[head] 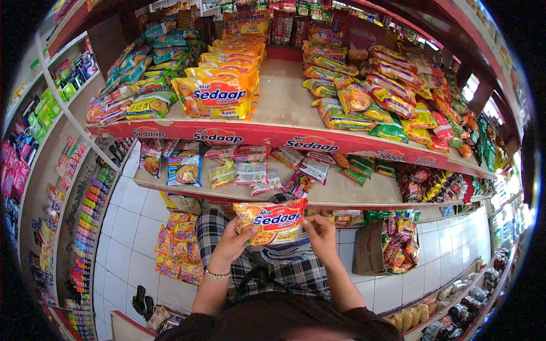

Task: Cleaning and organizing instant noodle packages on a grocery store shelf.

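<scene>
An orange and red Mie Sedaap instant noodle packet [273,223] is held upright above my lap, its printed front towards the camera. My left hand [232,243] grips its left edge, thumb across the front. With thumb and fingertips, my right hand [319,236] pinches its right edge. Beyond it, loose noodle packets [251,174] lie scattered on the lower shelf [341,196]. On the upper shelf [281,91] a row of yellow Mie Sedaap packets [215,98] stands upright, with stacked packets [347,113] to the right.
Bundled noodle packets [179,247] are on the tiled floor [138,238] at my left. To my right stands an open cardboard box [369,249] filled with packets. Shelves of goods [87,213] rise at the left; more bagged goods [411,317] sit at the lower right.
</scene>
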`<state>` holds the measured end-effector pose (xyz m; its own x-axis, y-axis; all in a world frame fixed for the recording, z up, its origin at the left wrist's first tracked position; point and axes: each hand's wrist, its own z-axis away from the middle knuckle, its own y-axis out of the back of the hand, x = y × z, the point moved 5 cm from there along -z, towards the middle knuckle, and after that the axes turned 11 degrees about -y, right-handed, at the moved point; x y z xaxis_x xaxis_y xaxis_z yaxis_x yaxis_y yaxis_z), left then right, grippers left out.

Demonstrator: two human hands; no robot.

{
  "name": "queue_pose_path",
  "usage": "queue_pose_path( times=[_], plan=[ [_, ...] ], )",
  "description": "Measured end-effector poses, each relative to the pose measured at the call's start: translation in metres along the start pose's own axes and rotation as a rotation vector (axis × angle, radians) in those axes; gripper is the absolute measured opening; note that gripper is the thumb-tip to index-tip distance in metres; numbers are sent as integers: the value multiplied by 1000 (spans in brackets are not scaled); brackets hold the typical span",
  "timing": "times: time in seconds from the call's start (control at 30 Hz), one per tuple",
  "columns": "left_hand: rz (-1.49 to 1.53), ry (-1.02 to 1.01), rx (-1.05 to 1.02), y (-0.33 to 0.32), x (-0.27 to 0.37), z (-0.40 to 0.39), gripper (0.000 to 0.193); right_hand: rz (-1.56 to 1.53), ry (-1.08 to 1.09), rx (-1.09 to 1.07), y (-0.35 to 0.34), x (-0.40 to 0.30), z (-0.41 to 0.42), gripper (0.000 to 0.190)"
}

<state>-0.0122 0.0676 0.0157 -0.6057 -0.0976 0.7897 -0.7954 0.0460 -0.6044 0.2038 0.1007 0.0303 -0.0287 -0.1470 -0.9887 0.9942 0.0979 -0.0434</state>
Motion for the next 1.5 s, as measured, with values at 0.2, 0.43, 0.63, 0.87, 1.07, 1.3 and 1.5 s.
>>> queue_pose_path(
  times=[0.2, 0.43, 0.63, 0.87, 1.07, 1.3, 1.5],
  plan=[
    [-390, -112, -196, -27, 39, -21, 46, 631, 666, 105, -23, -138, 24, 44],
    [-709, -461, -477, -91, 81, -56, 52, 1218, 895, -201, -54, -183, 19, 53],
    [-170, -845, -297, -119, 109, -87, 80, 1280, 1015, -86, -44, -230, 6, 49],
    [-1058, -1085, -368, -131, 111, -134, 47, 736, 1057, 287, -17, -354, -65, 44],
    [-1338, -1186, -294, -152, 79, -167, 36, 779, 984, 500, -23, -405, -245, 57],
    [-1530, -1400, -397, -130, 59, -169, 44, 806, 631, 438, -52, -389, -395, 61],
    [-1613, -1399, -400, -121, 55, -172, 44, 1209, 547, 248, -80, -391, -421, 94]
  ],
)
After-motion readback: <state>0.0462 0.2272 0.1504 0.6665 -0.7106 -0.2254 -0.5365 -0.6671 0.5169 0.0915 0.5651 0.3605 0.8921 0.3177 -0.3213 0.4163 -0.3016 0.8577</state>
